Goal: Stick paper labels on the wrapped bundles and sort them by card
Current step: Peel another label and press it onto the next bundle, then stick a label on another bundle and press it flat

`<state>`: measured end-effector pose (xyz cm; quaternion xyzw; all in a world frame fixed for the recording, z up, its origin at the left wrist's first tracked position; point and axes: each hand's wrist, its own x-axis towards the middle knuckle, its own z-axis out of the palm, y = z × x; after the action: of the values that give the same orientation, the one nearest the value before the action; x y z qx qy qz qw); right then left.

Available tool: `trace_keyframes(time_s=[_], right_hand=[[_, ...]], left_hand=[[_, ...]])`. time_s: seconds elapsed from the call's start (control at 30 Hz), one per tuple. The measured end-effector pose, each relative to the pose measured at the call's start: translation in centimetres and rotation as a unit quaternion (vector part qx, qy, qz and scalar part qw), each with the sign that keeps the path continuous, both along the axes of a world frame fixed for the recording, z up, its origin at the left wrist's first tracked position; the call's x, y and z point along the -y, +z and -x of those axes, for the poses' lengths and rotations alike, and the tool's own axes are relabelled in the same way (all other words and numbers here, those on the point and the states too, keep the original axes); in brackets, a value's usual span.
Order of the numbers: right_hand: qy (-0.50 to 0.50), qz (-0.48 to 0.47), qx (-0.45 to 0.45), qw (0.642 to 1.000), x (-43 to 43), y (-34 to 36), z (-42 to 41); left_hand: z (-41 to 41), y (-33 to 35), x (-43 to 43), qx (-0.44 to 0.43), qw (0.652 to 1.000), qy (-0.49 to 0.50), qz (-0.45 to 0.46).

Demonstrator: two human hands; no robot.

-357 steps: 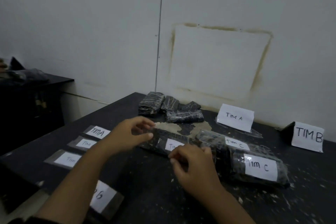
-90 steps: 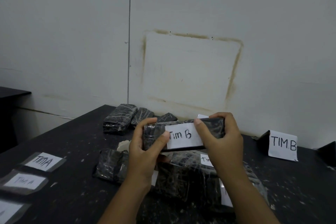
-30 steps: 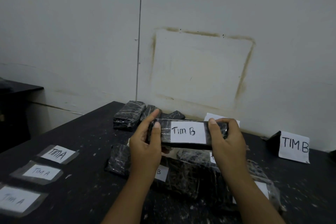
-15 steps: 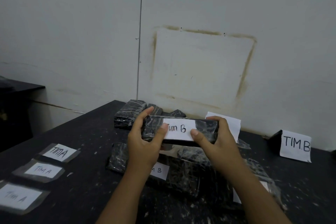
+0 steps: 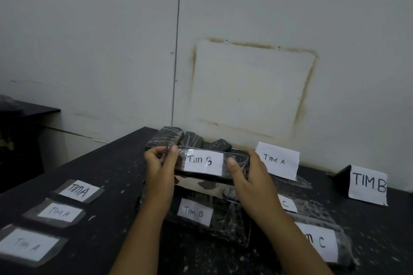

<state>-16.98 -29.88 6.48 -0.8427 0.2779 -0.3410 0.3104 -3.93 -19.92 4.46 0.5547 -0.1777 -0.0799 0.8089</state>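
Pinching the clear film at the left end of the raised bundle (image 5: pixel 199 177), the left hand (image 5: pixel 159 172) now has its thumb off the "Tim B" label (image 5: pixel 204 162), whose left edge it was pressing half a second ago. The right hand (image 5: pixel 251 178) still wraps the right end, thumb flat on the dark front just beside the label. The raised bundle hangs roughly level above the desk (image 5: pixel 111 174), over a second bundle (image 5: pixel 225 223) that lies flat and is also marked "Tim B". On the dark, white-flecked desk, three taped labels (image 5: pixel 59 212) reading "TIM A" lie in a row at the left. Unlabelled bundles (image 5: pixel 166 138) sit at the back against the wall (image 5: pixel 89 40). A "TIM A" card (image 5: pixel 277 161) stands behind the right hand. Bundles marked "C" (image 5: pixel 319 212) lie to the right, and a "TIM B" card (image 5: pixel 368 182) stands at the far right. A dark cabinet (image 5: pixel 20 140) stands at the left edge, and the white wall shows a rectangular patch (image 5: pixel 252 87) outlined in brown.
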Motion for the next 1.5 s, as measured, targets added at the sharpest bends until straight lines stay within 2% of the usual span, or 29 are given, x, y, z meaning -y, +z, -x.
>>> trace_keyframes(time_s=[0.13,0.23,0.3,0.4,0.57,0.67,0.83,0.93,1.03,1.17,1.23,1.3,1.33,1.4,1.5], right_hand=[[0.002,-0.077,-0.067,0.995,-0.3,0.8,-1.1],[0.016,-0.069,-0.096,0.993,-1.1,0.4,-2.1],[0.029,-0.066,-0.105,0.992,-1.5,-0.3,-2.7],[0.037,-0.044,-0.114,0.992,-1.4,-1.3,-3.1],[0.04,0.026,-0.184,0.982,-0.8,-3.1,-3.4],[0.034,0.066,-0.211,0.975,-0.6,-3.5,-3.6],[-0.011,0.121,-0.252,0.96,-0.8,-3.4,-3.5],[-0.032,0.162,-0.247,0.955,-1.0,-3.1,-3.4],[-0.029,0.144,-0.212,0.966,-1.3,-2.8,-3.4],[-0.009,0.148,-0.149,0.978,-2.0,-2.2,-3.3],[0.013,0.15,-0.116,0.982,-2.7,-2.0,-3.2],[0.039,0.152,-0.091,0.983,-3.4,-2.0,-3.5],[0.051,0.151,-0.081,0.984,-3.9,-1.9,-3.8],[0.079,0.141,-0.076,0.984,-4.9,-2.0,-4.2],[0.131,0.121,-0.1,0.979,-6.8,-2.3,-5.4]], left_hand=[[-1.4,-0.4,-0.3,-0.01,1.0,-0.01,-0.022],[-2.8,-1.4,-0.3,0.018,0.995,0.037,-0.09],[-3.7,-2.1,-0.3,0.056,0.973,0.092,-0.203],[-4.3,-2.7,-0.1,0.1,0.921,0.151,-0.344],[-4.2,-2.9,-0.1,0.101,0.861,0.136,-0.48],[-4.2,-3.1,0.0,0.086,0.839,0.127,-0.522],[-4.3,-3.2,0.0,0.092,0.829,0.111,-0.541],[-4.3,-3.2,0.1,0.097,0.823,0.105,-0.549],[-4.2,-3.1,0.0,0.097,0.834,0.117,-0.531],[-4.1,-2.4,-0.5,0.095,0.879,0.167,-0.437],[-4.1,-2.0,-0.7,0.079,0.922,0.175,-0.336],[-4.1,-1.2,-1.1,0.042,0.972,0.152,-0.177],[-4.0,-0.7,-1.5,0.02,0.985,0.138,-0.102],[-4.2,0.6,-2.6,-0.017,0.993,0.116,-0.017],[-5.5,1.7,-5.2,0.018,0.995,0.091,-0.045]])
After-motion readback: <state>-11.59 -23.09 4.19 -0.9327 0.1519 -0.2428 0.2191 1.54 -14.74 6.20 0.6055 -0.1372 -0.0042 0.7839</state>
